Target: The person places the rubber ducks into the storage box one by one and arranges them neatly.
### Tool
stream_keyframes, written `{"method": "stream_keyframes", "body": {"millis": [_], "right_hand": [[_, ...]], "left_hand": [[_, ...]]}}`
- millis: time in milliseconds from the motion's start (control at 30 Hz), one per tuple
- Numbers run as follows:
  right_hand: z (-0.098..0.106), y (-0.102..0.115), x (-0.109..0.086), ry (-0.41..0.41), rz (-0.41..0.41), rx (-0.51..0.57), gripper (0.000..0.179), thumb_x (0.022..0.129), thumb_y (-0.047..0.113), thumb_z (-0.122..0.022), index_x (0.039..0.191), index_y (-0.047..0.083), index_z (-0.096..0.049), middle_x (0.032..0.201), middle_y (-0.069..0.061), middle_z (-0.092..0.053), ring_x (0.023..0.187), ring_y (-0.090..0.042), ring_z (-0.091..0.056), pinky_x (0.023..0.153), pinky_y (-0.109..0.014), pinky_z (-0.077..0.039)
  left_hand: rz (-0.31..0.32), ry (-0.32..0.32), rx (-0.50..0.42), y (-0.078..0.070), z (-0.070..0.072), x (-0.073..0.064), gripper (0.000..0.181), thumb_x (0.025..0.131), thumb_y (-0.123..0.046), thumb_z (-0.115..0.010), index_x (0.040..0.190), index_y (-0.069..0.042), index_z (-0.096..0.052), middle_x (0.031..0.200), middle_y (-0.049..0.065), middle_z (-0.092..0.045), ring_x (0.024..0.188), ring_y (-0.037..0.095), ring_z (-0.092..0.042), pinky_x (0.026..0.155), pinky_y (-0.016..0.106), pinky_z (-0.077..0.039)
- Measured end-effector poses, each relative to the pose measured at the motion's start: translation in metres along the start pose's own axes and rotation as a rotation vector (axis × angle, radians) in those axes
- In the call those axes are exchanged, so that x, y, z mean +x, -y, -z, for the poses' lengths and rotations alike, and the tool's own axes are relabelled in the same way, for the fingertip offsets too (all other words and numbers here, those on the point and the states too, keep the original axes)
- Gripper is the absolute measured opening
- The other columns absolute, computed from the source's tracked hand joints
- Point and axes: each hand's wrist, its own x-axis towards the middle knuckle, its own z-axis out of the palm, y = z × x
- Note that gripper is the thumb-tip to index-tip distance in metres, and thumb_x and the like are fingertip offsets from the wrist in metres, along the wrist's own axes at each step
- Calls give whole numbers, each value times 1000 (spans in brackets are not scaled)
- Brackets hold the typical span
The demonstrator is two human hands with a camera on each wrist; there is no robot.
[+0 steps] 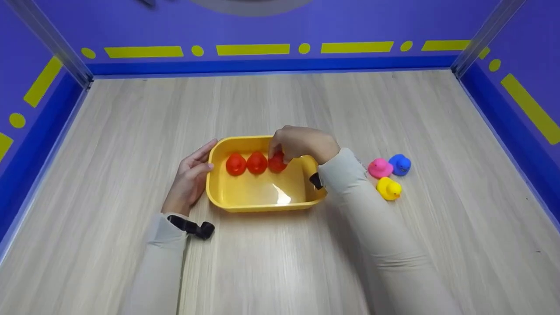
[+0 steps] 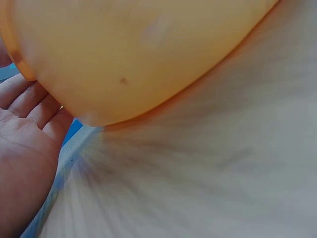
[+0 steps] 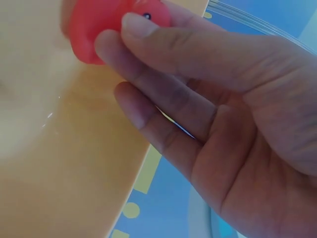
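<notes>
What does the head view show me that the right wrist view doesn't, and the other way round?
Only the head view: the left hand against the yellow tub, two red rubber ducks not being held, and, on the table, the pink duck, blue duck and yellow duck.

Only the right wrist view: the palm of the right hand, and an eye on the duck it pinches.

Both: the right hand, that pinched red duck, part of the tub, and the blue wall with yellow markings.

The table [image 1: 245,262], probably wooden, bears a tub [image 1: 258,208] mid-frame and a pink duck [image 1: 379,168], blue duck [image 1: 400,165] and yellow duck [image 1: 387,188] centre-right.
</notes>
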Motion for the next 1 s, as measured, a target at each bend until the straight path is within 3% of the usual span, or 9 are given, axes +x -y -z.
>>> {"method": "stream_keyframes", "body": {"millis": [400,1000], "right_hand": [[-1,0,3,13,1,-30,37,86,-3,-64,114,20,-70,115,-2,-62,103,-22,-52,95,-34,-50],[-5,-1,1,10,9,-10,40,84,-3,-66,116,20,-70,110,-3,-62,103,-22,-51,94,-34,-49]], "left_hand": [[9,-26,-8,-2,-1,0,60,85,14,-41,144,9,-34,136,5,-57,128,14,-49,111,29,-37],[15,-6,-10,-1,0,-1,59,86,13,-41,145,8,-32,139,6,-55,129,14,-49,111,28,-37]]}}
